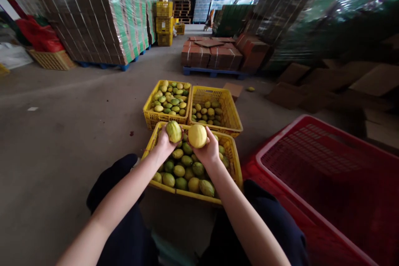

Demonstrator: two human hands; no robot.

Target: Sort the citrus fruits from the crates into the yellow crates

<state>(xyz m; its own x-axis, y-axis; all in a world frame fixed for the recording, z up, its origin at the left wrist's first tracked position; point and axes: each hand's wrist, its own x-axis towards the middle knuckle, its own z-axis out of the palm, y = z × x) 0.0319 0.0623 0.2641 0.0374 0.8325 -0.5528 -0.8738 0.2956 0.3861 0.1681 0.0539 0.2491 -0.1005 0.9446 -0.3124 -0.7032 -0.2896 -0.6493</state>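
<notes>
My left hand (164, 143) grips a greenish-yellow fruit (173, 131). My right hand (208, 151) grips a rounder, yellower fruit (197, 135). Both are held side by side above the near yellow crate (233, 162), which is full of green and yellow fruit (183, 170). Beyond it stand two more yellow crates: the left one (149, 117) heaped with fruit, the right one (232, 112) partly filled. My knees in dark trousers flank the near crate.
A red plastic crate (311, 166) lies to my right. Flattened cardboard (327, 83) lies further right. Wrapped pallets of boxes (102, 12) rise at the left and right. A low pallet of brown cartons (215, 56) sits ahead. One loose fruit (250, 89) rests on the concrete floor.
</notes>
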